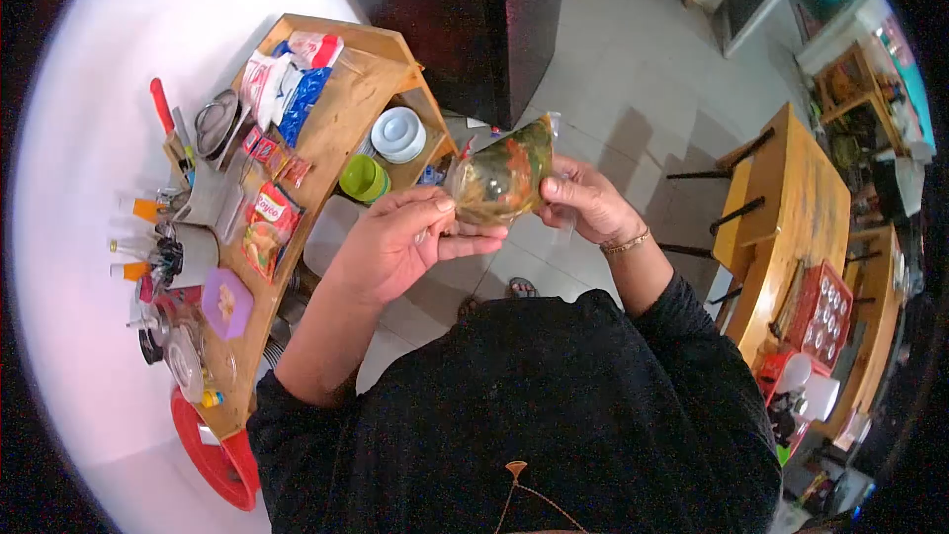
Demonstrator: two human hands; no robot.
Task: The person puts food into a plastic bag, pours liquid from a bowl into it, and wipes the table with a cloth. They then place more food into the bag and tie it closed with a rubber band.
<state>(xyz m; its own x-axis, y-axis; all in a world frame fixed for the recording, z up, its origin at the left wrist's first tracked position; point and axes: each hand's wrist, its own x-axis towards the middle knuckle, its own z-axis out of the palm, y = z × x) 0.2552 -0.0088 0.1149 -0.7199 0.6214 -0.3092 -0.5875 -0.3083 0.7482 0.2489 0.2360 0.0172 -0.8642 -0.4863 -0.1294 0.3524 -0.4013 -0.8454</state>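
Note:
Between my two hands is a see-through plastic bag of food, bulging, with green leafy parts, orange-red bits and brownish liquid showing through. My left hand pinches the bag's left side between thumb and index finger, its other fingers stretched beneath. My right hand grips the right edge, thumb in front; some of its fingers are hidden behind the bag. The bag is in mid-air above the floor, in front of my chest, touching no surface.
To the left, a wooden counter bears a Royco packet, a purple bowl and a sieve. White bowls and green bowls sit on its lower shelf. A wooden table stands right; a red basin lower left.

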